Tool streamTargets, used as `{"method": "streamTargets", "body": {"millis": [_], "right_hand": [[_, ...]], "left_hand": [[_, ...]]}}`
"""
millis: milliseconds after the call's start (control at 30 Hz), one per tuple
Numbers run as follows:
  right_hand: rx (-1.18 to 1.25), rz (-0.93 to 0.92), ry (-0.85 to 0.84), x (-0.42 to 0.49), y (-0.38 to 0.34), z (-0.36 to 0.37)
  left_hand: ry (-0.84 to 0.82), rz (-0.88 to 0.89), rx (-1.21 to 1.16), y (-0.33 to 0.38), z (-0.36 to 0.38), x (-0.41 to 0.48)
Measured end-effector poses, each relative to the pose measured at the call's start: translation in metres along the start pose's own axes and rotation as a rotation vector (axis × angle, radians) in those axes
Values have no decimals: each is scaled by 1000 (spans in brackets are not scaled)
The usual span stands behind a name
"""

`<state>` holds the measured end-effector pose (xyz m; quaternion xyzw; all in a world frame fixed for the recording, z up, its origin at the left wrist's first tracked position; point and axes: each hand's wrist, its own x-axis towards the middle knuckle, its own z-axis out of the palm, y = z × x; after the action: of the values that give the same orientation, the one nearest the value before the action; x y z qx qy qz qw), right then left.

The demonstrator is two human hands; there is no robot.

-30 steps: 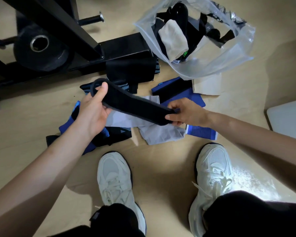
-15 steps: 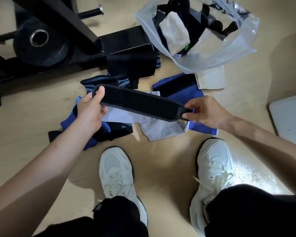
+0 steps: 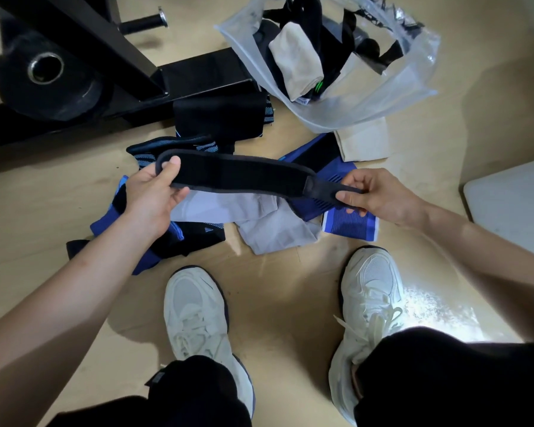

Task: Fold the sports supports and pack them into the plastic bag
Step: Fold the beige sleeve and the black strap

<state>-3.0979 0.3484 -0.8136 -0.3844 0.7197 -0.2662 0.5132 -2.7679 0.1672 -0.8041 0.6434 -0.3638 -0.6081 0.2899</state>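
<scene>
I hold a long black strap support (image 3: 244, 175) stretched flat between both hands above the floor. My left hand (image 3: 154, 195) pinches its rounded left end, thumb on top. My right hand (image 3: 376, 195) pinches the thinner tab at its right end. Below lie loose supports: a grey sleeve (image 3: 269, 220), blue knit ones (image 3: 350, 223), black-and-blue ones (image 3: 195, 234) and a beige one (image 3: 364, 140). The clear plastic bag (image 3: 367, 97) lies open at the top, holding a beige roll and black supports.
A black exercise frame (image 3: 154, 72) with a weight plate (image 3: 47, 78) stands at the upper left. My two white shoes (image 3: 198, 315) are planted on the wooden floor below the pile. A white board (image 3: 512, 204) lies at the right edge.
The strap has been pulled out straighter. My right hand slid outward to the right, from the strap's body to its end tab. My left hand stayed about where it was.
</scene>
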Motion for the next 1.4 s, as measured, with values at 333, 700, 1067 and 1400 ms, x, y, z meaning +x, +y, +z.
{"method": "streamTargets", "body": {"millis": [333, 700, 1067, 1400], "right_hand": [[-32, -219, -73, -30, -43, 29], [65, -352, -135, -30, -80, 31], [134, -393, -83, -25, -89, 46], [-46, -418, 139, -20, -75, 54]], "left_hand": [[-195, 314, 219, 3, 23, -32], [-429, 324, 269, 8, 48, -63], [-623, 343, 260, 4, 68, -92], [-547, 395, 296, 3, 64, -86]]}}
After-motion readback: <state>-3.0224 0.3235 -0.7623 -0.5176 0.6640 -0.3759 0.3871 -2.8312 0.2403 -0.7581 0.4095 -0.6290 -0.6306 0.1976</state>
